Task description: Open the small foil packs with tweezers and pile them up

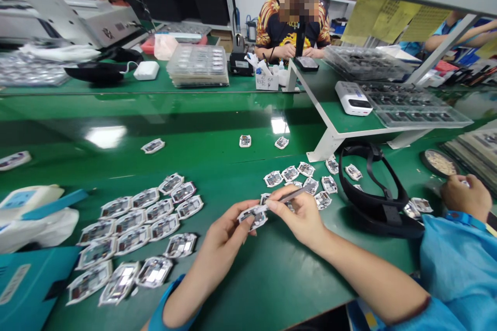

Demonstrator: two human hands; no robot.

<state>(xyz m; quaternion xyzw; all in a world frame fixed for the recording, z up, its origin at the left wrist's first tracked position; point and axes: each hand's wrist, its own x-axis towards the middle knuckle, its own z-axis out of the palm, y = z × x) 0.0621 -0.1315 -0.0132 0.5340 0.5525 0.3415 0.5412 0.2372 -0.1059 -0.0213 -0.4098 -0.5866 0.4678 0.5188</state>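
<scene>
Over the front middle of the green workbench, my left hand (229, 230) is closed around a small white device housing (254, 217) with electronic parts inside. My right hand (298, 214) pinches grey metal tweezers (297, 192), their tip end at the housing's upper edge; the tip itself is too small to make out. Several similar housings (132, 238) lie in slanting rows left of my left hand. Another group of housings (290, 173) sits just beyond my right hand, partly hidden by it.
A black strapped headset (382, 201) lies right of my right hand. A white-legged shelf (330, 137) carries clear trays (423, 114) and a white box (353, 98). A co-worker's hand (466, 197) is at far right, near a round dish (438, 162). Another person (293, 31) sits opposite. A teal case (34, 284) stands front left.
</scene>
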